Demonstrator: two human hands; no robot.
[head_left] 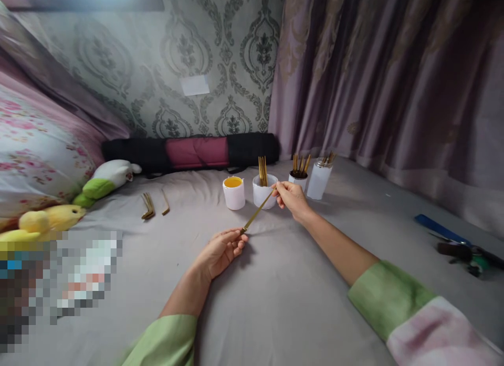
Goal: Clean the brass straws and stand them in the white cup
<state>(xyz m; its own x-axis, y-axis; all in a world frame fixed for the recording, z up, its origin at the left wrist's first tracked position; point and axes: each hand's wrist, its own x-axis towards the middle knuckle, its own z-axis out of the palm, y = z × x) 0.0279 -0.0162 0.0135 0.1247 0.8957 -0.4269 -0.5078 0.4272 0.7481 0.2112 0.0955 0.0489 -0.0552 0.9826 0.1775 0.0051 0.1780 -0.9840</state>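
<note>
A thin gold stick (258, 211) runs slanted between my two hands above the grey bedsheet (275, 282). My left hand (220, 252) pinches its lower end, fingers closed. My right hand (291, 198) grips its upper end beside a white cup (263, 194) that holds more gold sticks upright. A white cup with yellow liquid (233, 192) stands just left of that cup. Two further white cups (318, 178) with sticks stand behind my right hand.
Several loose gold sticks (151, 204) lie on the sheet at left. A black and maroon rolled bag (192, 152) lies against the wall. Plush toys (106, 183) and a floral pillow sit at left. A blue tool and dark items (457, 240) lie at right by purple curtains.
</note>
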